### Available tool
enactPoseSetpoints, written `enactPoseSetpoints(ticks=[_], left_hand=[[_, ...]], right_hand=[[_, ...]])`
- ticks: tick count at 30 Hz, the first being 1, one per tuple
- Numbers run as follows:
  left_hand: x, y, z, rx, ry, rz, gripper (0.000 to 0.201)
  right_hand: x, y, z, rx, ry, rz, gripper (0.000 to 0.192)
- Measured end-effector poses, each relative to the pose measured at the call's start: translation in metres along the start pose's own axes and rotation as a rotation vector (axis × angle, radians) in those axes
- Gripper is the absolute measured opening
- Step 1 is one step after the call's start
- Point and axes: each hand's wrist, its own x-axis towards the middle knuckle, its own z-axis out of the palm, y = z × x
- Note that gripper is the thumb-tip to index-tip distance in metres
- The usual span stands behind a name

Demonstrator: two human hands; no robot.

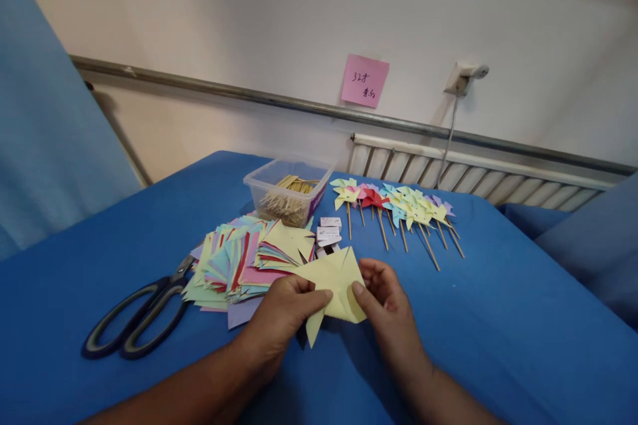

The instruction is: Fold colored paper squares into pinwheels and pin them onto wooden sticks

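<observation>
A yellow paper square (339,279), with slits cut in from its corners, is held up between my two hands above the blue cloth. My left hand (282,309) pinches its left side, thumb on top and fingers underneath. At the right edge my right hand (391,309) grips it with the thumb on the face and the fingers curled behind. Just beyond my left hand lies a fanned pile of coloured paper squares (236,255). Small white boxes (329,231) stand behind the yellow paper.
Large dark-handled scissors (134,319) lie at the left, blades tucked by the pile. A clear plastic box (254,196) of thin wooden sticks (286,202) stands at the back. Several finished paper pinwheels (416,206) on sticks lie back right. A radiator (393,163) lines the wall.
</observation>
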Motion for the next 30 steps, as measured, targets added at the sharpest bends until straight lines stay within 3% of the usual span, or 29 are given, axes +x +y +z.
enactPoseSetpoints(ticks=[4,13,18,20,24,30], left_hand=[[-0.001,0.004,-0.001,0.152,-0.075,-0.007,0.013],[-0.001,0.005,-0.001,0.349,-0.158,0.069,0.012],[0.005,-0.002,-0.002,0.366,-0.046,0.145,0.011],[0.007,-0.005,-0.003,0.315,-0.028,0.161,0.018],[0.008,-0.01,0.0,0.08,-0.103,0.094,0.022],[0.003,-0.016,0.015,-0.247,-0.139,0.036,0.021]], right_hand=[[0.003,-0.001,-0.003,0.069,-0.157,0.14,0.04],[-0.001,0.001,-0.001,-0.039,-0.173,0.132,0.03],[-0.001,0.006,0.004,0.028,-0.114,0.155,0.029],[-0.001,0.009,0.006,0.118,-0.058,0.19,0.033],[0.002,0.013,0.008,0.318,0.041,0.212,0.038],[0.002,0.012,0.01,0.395,0.115,0.165,0.043]])
